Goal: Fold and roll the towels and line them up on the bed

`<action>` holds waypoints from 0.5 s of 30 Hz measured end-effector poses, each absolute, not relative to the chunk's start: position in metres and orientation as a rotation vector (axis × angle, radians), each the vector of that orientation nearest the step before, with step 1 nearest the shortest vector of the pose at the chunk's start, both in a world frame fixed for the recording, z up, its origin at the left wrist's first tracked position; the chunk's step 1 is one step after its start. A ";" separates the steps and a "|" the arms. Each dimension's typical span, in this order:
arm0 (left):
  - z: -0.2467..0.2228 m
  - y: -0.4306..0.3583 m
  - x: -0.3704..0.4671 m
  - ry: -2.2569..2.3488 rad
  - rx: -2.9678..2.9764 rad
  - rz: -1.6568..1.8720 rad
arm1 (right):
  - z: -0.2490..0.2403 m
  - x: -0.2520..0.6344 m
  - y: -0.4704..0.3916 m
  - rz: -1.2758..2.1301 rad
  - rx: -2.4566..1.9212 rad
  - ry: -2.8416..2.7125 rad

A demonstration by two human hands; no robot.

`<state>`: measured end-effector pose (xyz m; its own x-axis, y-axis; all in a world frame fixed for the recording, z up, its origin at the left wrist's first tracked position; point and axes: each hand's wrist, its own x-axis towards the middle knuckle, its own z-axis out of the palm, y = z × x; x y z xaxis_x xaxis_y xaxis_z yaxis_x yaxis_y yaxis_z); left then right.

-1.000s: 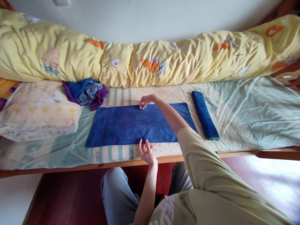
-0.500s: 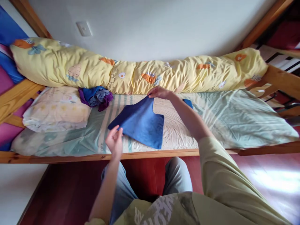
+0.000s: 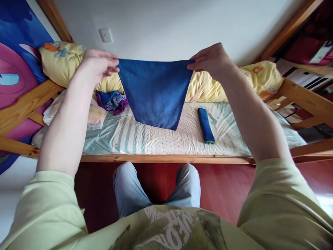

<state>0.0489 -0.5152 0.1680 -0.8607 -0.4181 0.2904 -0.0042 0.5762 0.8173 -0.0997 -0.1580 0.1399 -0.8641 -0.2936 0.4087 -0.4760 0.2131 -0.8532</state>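
Observation:
A dark blue cloth [image 3: 156,92] hangs stretched between my two hands, its top edge nearly straight. My left hand [image 3: 100,64] pinches the upper left corner. The upper right corner is between the fingers of my right hand [image 3: 209,60]. Below and to the right of the cloth, a rolled blue cloth [image 3: 206,125] with a green edge at its near end lies on the mattress. To the left, a crumpled pile of blue, grey and purple cloths [image 3: 113,101] rests near the pillow.
The bed's mattress [image 3: 125,140] has a pale green and white cover. A rolled yellow quilt [image 3: 208,86] runs along the wall. A plastic-wrapped pillow [image 3: 95,113] lies at left, partly behind my left arm. A wooden rail [image 3: 161,158] borders the near side.
Both hands have risen and spread apart, pulling the cloth from slanted over the mattress to hanging upright. The rolled cloth, earlier mostly behind my right arm, is now in full view.

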 end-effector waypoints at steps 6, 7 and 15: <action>0.182 -0.496 0.043 -2.412 0.262 -1.425 | 0.142 -0.099 -0.133 1.660 0.668 -2.281; 0.180 -0.497 0.042 -2.420 0.251 -1.445 | 0.141 -0.097 -0.129 1.650 0.659 -2.290; 0.152 -0.504 0.016 -2.574 0.227 -1.456 | 0.121 -0.098 -0.105 1.551 0.716 -2.421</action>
